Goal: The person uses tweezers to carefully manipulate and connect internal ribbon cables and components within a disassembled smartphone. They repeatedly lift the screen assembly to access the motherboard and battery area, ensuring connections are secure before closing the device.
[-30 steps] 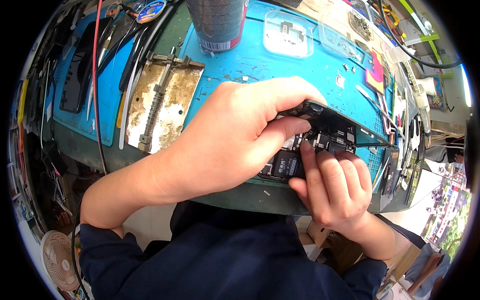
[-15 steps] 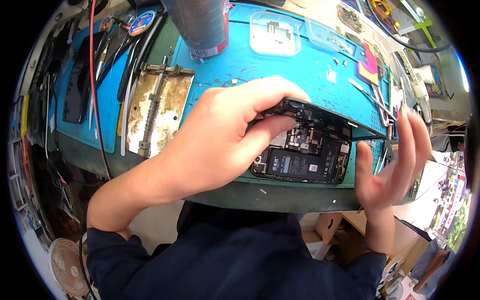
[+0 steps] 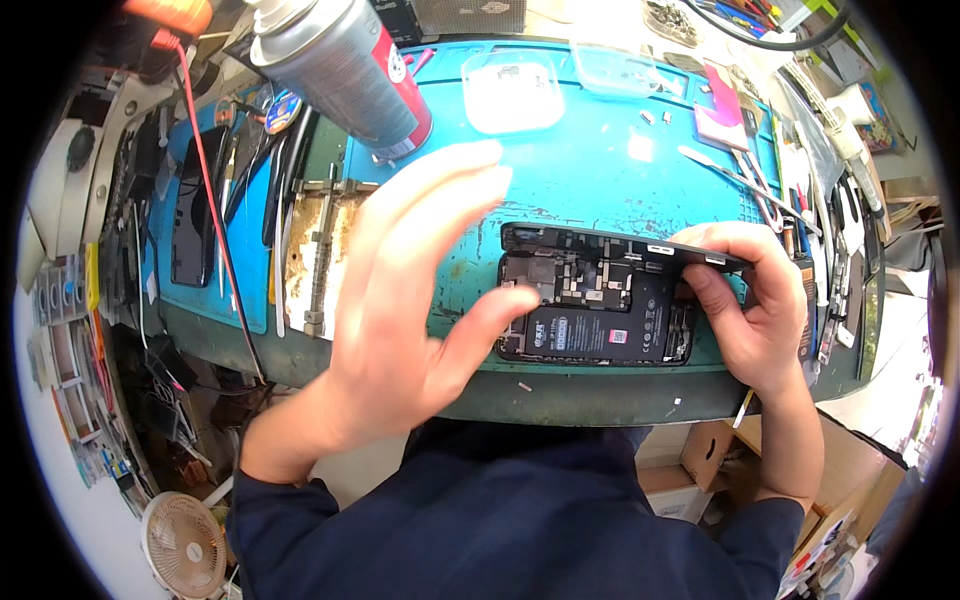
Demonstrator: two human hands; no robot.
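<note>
An opened smartphone lies at the near edge of the blue work mat, its black battery and circuit board showing. The phone's screen panel stands tilted up along the far long side of the body. My right hand pinches the right end of this panel between thumb and fingers. My left hand is open at the phone's left end, fingers spread and raised. Its thumb tip is over the phone's upper left corner; whether it touches I cannot tell.
A spray can stands beyond my left hand. Clear plastic trays with small parts sit at the back. A metal board holder and a dark phone lie left, a red cable crossing there. Tweezers lie right.
My left hand has let go of the screen panel and moved left, opening. My right hand, open before, has closed on the panel's right end. The view has shifted slightly.
</note>
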